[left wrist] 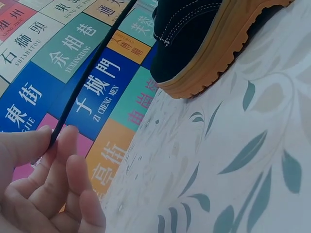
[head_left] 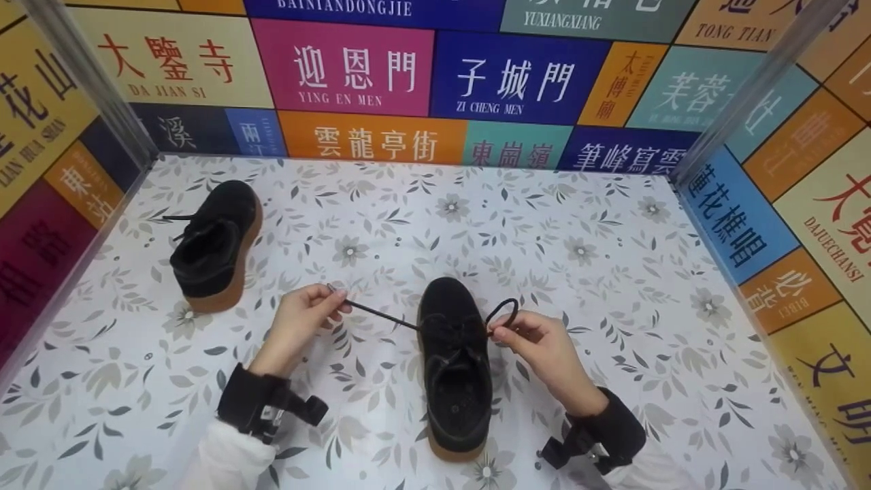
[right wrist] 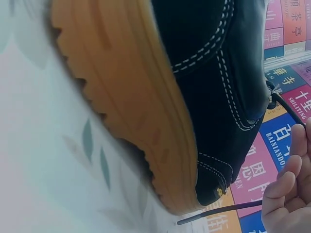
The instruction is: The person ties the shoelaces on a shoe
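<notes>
A black shoe with a tan sole stands on the patterned table, toe pointing away. My left hand, left of it, pinches one end of the dark shoelace between thumb and fingers and holds it taut from the shoe's lacing. On the other side, my right hand pinches the other lace close to the shoe, where it bends in a loop. Its loose tip hangs below the fingers in the right wrist view. The left wrist view shows the lace rising from my left fingertips.
A second black shoe with a tan sole stands at the back left, its lace end sticking out leftward. Colourful panels with printed characters wall in the back and sides of the white floral table.
</notes>
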The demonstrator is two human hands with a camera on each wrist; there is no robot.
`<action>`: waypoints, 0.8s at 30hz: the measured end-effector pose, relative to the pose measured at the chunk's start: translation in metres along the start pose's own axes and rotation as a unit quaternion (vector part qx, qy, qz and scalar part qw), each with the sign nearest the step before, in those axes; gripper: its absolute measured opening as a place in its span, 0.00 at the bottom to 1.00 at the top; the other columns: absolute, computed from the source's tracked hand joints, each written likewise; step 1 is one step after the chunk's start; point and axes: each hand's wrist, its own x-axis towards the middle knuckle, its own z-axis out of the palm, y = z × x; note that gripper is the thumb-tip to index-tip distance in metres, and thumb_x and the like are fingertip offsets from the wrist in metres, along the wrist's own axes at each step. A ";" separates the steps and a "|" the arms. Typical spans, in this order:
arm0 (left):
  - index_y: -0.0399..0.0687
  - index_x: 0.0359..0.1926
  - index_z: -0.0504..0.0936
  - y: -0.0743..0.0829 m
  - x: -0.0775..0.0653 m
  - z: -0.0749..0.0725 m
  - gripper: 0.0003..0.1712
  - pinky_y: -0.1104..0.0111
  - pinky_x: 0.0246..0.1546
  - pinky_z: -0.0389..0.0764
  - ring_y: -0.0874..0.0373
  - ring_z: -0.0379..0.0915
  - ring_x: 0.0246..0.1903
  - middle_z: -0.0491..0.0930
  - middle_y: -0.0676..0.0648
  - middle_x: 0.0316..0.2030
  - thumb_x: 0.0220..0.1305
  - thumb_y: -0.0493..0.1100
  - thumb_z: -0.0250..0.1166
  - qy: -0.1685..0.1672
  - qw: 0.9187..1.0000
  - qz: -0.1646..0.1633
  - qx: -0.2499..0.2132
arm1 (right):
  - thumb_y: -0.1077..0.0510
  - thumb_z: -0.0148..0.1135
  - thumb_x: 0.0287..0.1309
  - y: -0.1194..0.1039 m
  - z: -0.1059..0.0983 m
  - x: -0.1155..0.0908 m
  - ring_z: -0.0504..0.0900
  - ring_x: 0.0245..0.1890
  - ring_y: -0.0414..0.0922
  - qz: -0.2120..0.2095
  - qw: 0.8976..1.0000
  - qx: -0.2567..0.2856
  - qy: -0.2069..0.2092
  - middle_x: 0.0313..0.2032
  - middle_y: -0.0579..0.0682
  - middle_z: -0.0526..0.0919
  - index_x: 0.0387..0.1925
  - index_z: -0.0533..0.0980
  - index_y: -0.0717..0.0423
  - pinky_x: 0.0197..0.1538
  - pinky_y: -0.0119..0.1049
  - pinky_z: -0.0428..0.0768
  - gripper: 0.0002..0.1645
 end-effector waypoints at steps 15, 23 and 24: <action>0.38 0.33 0.78 -0.022 0.010 -0.015 0.17 0.69 0.31 0.78 0.58 0.76 0.27 0.82 0.52 0.24 0.67 0.50 0.59 0.036 0.999 -0.033 0.014 | 0.74 0.63 0.50 0.011 -0.007 -0.016 0.77 0.25 0.36 -0.098 0.993 -0.073 -0.004 0.27 0.48 0.85 0.32 0.81 0.66 0.29 0.25 0.75 0.07; 0.38 0.33 0.77 -0.026 0.014 -0.019 0.16 0.71 0.27 0.77 0.61 0.75 0.25 0.81 0.52 0.24 0.68 0.48 0.56 0.044 0.998 -0.035 0.040 | 0.72 0.67 0.47 0.011 -0.012 -0.020 0.76 0.25 0.37 -0.150 0.984 -0.093 -0.022 0.27 0.52 0.84 0.31 0.83 0.61 0.29 0.26 0.74 0.08; 0.38 0.32 0.77 -0.027 0.015 -0.019 0.16 0.72 0.25 0.76 0.60 0.75 0.24 0.81 0.51 0.23 0.69 0.48 0.56 0.046 0.997 -0.032 0.046 | 0.71 0.67 0.47 0.010 -0.013 -0.020 0.76 0.25 0.37 -0.150 0.983 -0.099 -0.023 0.27 0.51 0.83 0.31 0.83 0.60 0.29 0.26 0.74 0.08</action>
